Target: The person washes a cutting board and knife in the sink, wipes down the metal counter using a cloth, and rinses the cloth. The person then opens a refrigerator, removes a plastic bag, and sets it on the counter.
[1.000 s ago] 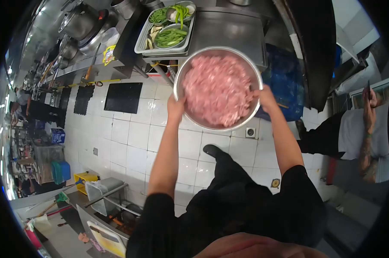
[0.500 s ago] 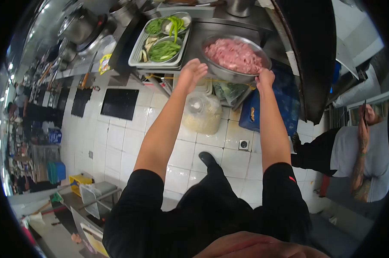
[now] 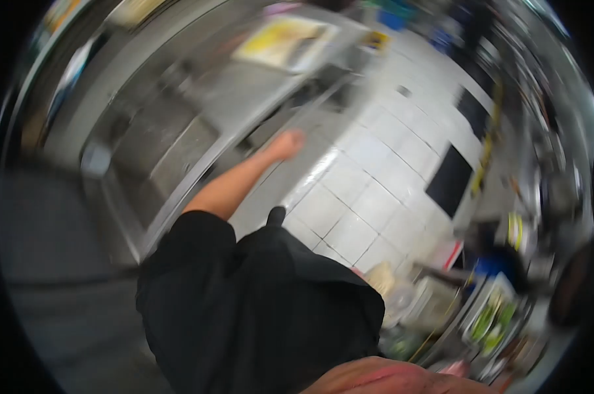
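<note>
While a black sleeve spreads across the lower left of the frame, the person's left hand hangs near the middle, fingers curled into a loose, slightly blurred fist with nothing visible in it. Its forearm runs from lower left to upper right. The right hand cannot be made out, so its state cannot be told. Just below the left hand, the toe of a black shoe points to the top of the frame. At the bottom edge, right of centre, lies pink meat, blurred and cut off; which way its long axis runs cannot be told. Above and right of it, a white tray of greens slants with its long axis from lower left to upper right. Beyond the left hand, a steel surface crosses the upper left, bearing a yellow-stained board whose long axis runs left to right, dipping rightward. On the tiled floor farther off, dark mats lie at upper right.
</note>
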Demonstrator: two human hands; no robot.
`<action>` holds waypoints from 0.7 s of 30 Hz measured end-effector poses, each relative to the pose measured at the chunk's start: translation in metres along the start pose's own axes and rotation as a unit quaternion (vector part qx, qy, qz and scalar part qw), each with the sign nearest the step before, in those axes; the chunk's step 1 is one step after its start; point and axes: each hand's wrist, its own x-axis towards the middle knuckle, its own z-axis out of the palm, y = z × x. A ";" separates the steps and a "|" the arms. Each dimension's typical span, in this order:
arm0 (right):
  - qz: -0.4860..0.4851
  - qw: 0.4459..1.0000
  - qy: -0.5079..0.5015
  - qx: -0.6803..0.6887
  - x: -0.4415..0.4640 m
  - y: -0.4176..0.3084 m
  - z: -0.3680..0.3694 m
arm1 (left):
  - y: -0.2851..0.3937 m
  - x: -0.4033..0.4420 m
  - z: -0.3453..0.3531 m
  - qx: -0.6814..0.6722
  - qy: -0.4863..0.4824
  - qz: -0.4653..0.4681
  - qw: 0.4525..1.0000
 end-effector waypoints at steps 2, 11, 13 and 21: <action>0.260 0.921 -0.123 0.263 0.094 -0.106 0.032 | -0.071 -0.015 -0.083 -0.163 0.210 -0.121 0.956; 0.163 0.985 -0.035 0.047 0.372 -0.232 0.060 | -0.326 -0.038 -0.292 0.160 0.322 -0.234 0.903; 0.130 0.988 -0.008 -0.078 0.400 -0.263 0.080 | -0.396 0.000 -0.291 0.212 0.249 -0.274 0.904; 0.146 0.964 -0.146 -0.167 0.382 -0.374 0.106 | -0.355 0.081 -0.295 0.267 0.088 -0.239 0.930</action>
